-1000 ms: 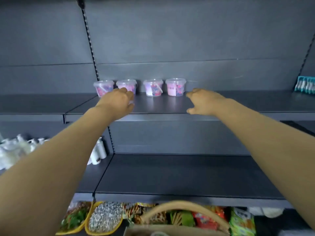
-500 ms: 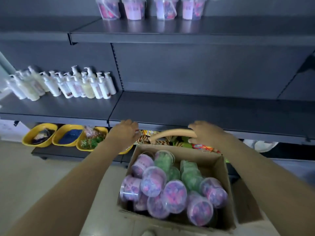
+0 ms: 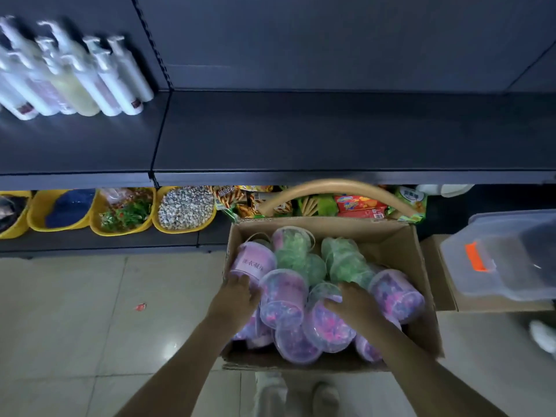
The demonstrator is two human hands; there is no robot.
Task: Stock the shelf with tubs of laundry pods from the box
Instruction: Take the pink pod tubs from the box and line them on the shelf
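Hands dropped from the far edge down into the box (image 3: 331,228), left hand (image 3: 237,296) gripping the labelled tub (image 3: 254,263) by its left wall, right hand (image 3: 356,303) gripping a mid-pile tub (image 3: 328,329), prob 2 per trip.

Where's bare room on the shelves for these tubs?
The dark shelf right of the pump bottles is bare to the picture's edge. In front of the bottles, a bare strip. Yellow bowls and snack packets crowd the bottom shelf.
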